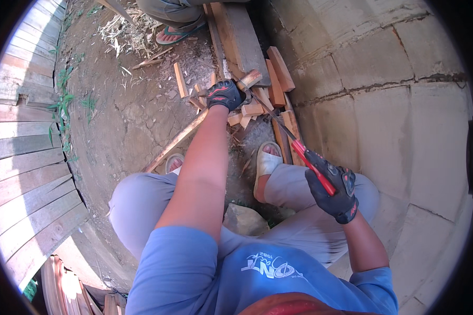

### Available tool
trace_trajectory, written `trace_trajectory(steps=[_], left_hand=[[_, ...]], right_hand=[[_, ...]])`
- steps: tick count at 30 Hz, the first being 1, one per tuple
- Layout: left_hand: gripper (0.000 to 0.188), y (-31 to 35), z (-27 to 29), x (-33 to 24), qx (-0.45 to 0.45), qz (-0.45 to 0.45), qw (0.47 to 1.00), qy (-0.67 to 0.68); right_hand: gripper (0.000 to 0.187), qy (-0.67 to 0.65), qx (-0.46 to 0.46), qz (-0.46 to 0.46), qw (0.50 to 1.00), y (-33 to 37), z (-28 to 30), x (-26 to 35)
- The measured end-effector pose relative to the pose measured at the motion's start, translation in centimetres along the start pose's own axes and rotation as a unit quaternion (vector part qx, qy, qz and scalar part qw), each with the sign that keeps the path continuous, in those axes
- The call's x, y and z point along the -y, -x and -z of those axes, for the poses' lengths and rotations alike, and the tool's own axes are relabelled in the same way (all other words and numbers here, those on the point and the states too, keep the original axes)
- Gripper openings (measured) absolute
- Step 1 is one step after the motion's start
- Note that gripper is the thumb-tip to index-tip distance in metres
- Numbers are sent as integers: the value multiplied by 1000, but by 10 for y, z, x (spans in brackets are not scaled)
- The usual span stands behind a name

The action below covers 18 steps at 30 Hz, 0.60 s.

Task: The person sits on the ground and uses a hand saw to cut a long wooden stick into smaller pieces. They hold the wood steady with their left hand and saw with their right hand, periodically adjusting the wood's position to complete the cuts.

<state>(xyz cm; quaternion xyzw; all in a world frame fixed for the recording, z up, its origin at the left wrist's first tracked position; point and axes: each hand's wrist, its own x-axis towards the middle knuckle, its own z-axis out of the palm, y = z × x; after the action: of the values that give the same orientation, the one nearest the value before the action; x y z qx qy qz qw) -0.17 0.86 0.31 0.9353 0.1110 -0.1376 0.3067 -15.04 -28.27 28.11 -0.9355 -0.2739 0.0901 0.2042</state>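
Note:
My left hand (pixel 226 95), in a black glove with red trim, is closed round a long wooden strip (pixel 181 135). The strip slants from beside my left foot up to the near end of a thick wooden beam (pixel 242 44), where its tip lies. In my right hand (pixel 332 185), gloved likewise, is the red handle of a long, narrow-bladed cutting tool (pixel 285 127). Its dark blade is seen nearly edge-on, so I cannot tell its exact kind. The blade's far end comes close to the strip, just right of my left hand; whether they touch is unclear.
Short cut wood pieces (pixel 253 109) lie below the beam, and reddish blocks (pixel 280 70) lean near the concrete block wall (pixel 383 115). A person's sandalled foot (pixel 176 34) is beside wood shavings (pixel 122 32). Planks (pixel 26 157) line the left; a stone (pixel 245 219) sits between my legs.

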Motion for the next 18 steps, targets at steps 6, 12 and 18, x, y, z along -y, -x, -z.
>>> trace_trajectory(steps=[6,12,18], left_hand=[[51,0,-3,-2,-29,28,999,-22],[53,6,-1,-5,4,8,1000,-17],[60,3,4,-4,16,26,999,31]], right_hand=[[39,-70,-61,58,994,-101,-74,-24],[42,-71,-91,20,993,-225,-168,-37],[42,-56,-67,58,994,-201,-141,-40]])
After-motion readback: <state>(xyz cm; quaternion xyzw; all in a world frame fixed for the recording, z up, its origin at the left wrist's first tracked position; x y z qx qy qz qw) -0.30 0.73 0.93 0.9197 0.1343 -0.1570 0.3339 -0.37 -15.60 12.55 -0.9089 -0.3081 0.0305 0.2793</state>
